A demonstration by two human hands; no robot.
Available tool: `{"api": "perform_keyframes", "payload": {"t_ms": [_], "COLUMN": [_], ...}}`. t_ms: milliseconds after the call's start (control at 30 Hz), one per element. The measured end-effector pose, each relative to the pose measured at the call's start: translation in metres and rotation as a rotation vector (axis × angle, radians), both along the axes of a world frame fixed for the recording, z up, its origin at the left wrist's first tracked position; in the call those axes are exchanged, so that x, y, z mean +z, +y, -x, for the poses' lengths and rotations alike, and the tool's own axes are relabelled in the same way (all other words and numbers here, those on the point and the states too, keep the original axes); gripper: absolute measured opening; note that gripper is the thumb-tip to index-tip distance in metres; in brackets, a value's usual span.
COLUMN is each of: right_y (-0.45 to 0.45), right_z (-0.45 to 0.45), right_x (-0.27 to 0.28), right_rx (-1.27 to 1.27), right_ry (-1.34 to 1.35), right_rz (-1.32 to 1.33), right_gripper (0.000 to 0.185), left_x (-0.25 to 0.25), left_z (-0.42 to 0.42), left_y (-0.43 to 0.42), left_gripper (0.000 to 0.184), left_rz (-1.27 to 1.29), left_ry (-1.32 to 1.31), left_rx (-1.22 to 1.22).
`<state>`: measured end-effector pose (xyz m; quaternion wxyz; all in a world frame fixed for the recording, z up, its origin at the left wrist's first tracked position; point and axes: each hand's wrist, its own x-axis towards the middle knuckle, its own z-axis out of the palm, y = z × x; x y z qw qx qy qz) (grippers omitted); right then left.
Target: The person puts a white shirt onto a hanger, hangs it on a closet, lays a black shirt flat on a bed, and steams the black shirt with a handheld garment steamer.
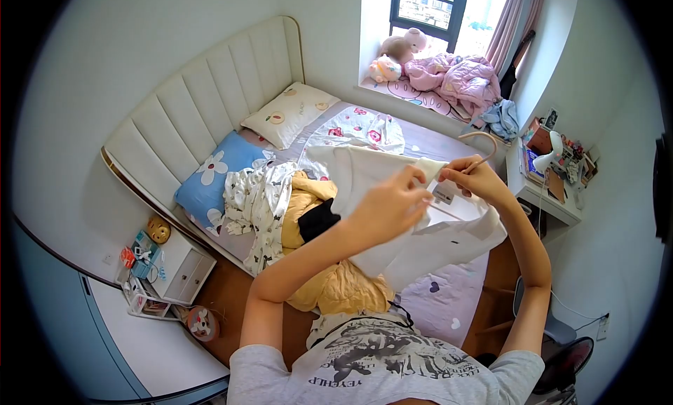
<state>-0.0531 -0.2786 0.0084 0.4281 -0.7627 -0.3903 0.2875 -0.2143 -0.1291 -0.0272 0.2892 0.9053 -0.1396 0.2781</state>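
A white garment (413,254) hangs in front of me over the bed, with a label showing inside its collar. My right hand (473,177) is closed at the collar, around the neck of a pale hanger (488,140) whose hook rises above the fingers. My left hand (396,205) is at the other side of the collar, its fingers bent and slightly blurred, and what they hold is unclear. Part of the hanger is hidden inside the garment.
Behind the garment is a bed (438,149) with a blue pillow (214,173), a cream pillow (291,114) and yellow clothes (343,289). A nightstand (184,268) stands at left, a desk (554,194) at right, a chair (554,328) at lower right.
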Motion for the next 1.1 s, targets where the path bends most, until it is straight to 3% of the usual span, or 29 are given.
{"api": "perform_keyframes", "payload": {"t_ms": [67,133,167,267,367,433,500,567,633,700,733,833,1000,1067,1100], "right_y": [-0.006,-0.009,-0.01,-0.014,-0.032,-0.051,-0.069,-0.08,-0.08,-0.078,-0.075,-0.063,-0.045,-0.04,-0.042], "right_z": [0.006,0.011,0.015,0.021,0.004,0.002,-0.001,-0.011,0.0,-0.003,-0.01,-0.003,0.044,0.054,0.05], "right_x": [0.008,0.016,0.021,0.032,0.042,0.055,0.067,0.063,0.068,0.06,0.059,0.067,0.083,0.086,0.085], "right_rx": [0.022,0.031,0.052,0.084,0.183,0.275,0.282,0.373,0.315,0.274,0.312,0.217,0.262,0.233,0.237], "right_ry": [-0.15,-0.165,-0.182,-0.157,-0.213,-0.447,-0.44,-0.762,-0.729,-1.205,-1.186,-1.101,-1.047,-0.71,-0.711], "right_rz": [-0.01,-0.018,-0.025,-0.082,-0.106,-0.213,-0.095,-0.001,0.099,0.105,0.099,0.243,-0.101,-0.314,-0.319], "right_gripper": [0.021,0.021,0.022,0.022,0.029,0.042,0.049,0.044,0.036,0.02,0.009,0.009,0.018,0.03,0.03], "left_x": [0.013,0.027,0.028,0.029,0.028,0.028,0.029,0.034,0.039,0.044,0.043,0.045,0.048,0.049,0.048], "left_z": [-0.001,-0.008,-0.01,-0.017,-0.016,-0.015,-0.01,-0.004,0.001,0.005,0.005,0.012,0.03,0.039,0.042], "left_y": [0.023,0.038,0.041,0.04,0.035,0.038,0.044,0.048,0.052,0.055,0.057,0.058,0.06,0.067,0.073], "left_gripper": [0.022,0.021,0.021,0.019,0.022,0.02,0.017,0.016,0.015,0.015,0.016,0.016,0.016,0.016,0.016], "left_rz": [-0.228,-0.265,-0.263,-0.191,0.024,0.088,0.212,0.212,0.206,0.143,0.171,0.13,0.192,0.273,0.309], "left_ry": [-0.274,-0.386,-0.385,0.046,-0.012,-0.023,-0.026,-0.022,-0.021,-0.015,-0.012,0.044,0.042,0.046,0.027], "left_rx": [0.198,0.26,0.247,0.031,-0.05,-0.046,0.017,0.004,0.001,0.03,0.007,0.014,0.062,0.078,0.06]}}
